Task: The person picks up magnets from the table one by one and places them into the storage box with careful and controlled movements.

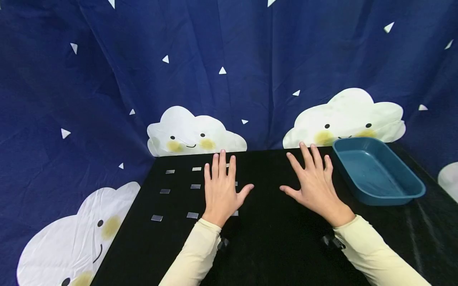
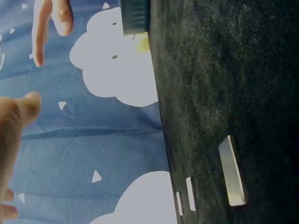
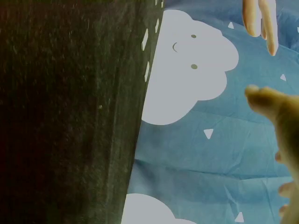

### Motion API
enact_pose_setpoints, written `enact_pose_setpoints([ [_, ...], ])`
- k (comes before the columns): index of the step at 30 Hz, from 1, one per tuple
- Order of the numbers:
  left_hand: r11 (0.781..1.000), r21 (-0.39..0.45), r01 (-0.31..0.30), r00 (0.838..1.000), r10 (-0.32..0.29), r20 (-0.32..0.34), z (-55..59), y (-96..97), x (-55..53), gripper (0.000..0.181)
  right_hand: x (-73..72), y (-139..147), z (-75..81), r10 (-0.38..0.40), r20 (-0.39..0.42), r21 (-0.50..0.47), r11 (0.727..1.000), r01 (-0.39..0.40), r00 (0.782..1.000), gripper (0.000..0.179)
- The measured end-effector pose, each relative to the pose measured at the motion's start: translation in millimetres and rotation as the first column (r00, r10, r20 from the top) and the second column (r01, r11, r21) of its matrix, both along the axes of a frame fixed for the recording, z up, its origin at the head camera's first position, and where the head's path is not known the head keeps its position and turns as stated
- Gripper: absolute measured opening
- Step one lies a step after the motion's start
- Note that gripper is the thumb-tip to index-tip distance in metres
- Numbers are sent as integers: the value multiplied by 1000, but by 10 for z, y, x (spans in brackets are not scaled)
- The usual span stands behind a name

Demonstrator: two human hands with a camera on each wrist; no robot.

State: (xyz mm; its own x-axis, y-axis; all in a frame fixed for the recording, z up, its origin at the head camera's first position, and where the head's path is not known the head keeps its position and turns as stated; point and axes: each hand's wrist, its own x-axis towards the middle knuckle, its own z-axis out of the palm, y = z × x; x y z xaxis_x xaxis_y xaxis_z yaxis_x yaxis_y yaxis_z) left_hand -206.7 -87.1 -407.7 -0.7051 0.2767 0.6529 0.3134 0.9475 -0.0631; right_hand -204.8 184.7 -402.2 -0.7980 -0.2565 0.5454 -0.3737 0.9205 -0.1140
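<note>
Fingers spread, my left hand (image 1: 220,194) hovers over the black table, palm down. It covers part of a grid of small, flat, shiny rectangular pieces (image 1: 192,215) laid out in rows. One such piece (image 2: 232,172) shows larger in the left wrist view, lying flat on the dark cloth. My right hand (image 1: 315,190) is likewise spread out and raised, nearest to a blue plastic basin (image 1: 384,171). Neither hand holds anything. In the right wrist view the thumb (image 3: 266,100) of the right hand points towards the left hand's fingers (image 3: 261,23).
The basin stands at the table's right rear, with bare walls and floor showing. Behind the black tabletop (image 1: 272,246) hangs a dark blue curtain (image 1: 200,47) with white clouds and small triangles. Dark cameras are strapped at both wrists, below pale yellow sleeves (image 1: 379,250).
</note>
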Motion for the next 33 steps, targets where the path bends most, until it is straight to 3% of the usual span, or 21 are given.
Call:
enact_pose_setpoints([
  [8,988,82,129,985,-118,-123,27,-19,3,55,12,36,30,132,-90,-110,984,-141,987,48],
  [13,976,134,173,978,-154,-141,36,-10,-25,47,12,45,39,151,-103,-112,980,-163,983,40],
  [18,958,210,196,980,-180,-89,31,-8,-26,47,25,53,21,126,-101,-106,985,-137,987,40],
  [25,894,412,177,975,-217,52,-31,-50,28,50,47,50,-32,113,-55,-113,986,-119,992,45],
  [28,874,455,169,967,-236,94,-27,-60,31,50,39,61,-40,111,-45,-124,985,-116,993,50],
  [33,863,479,158,962,-244,122,-7,-65,24,50,23,71,-22,117,-27,-126,985,-120,993,52],
])
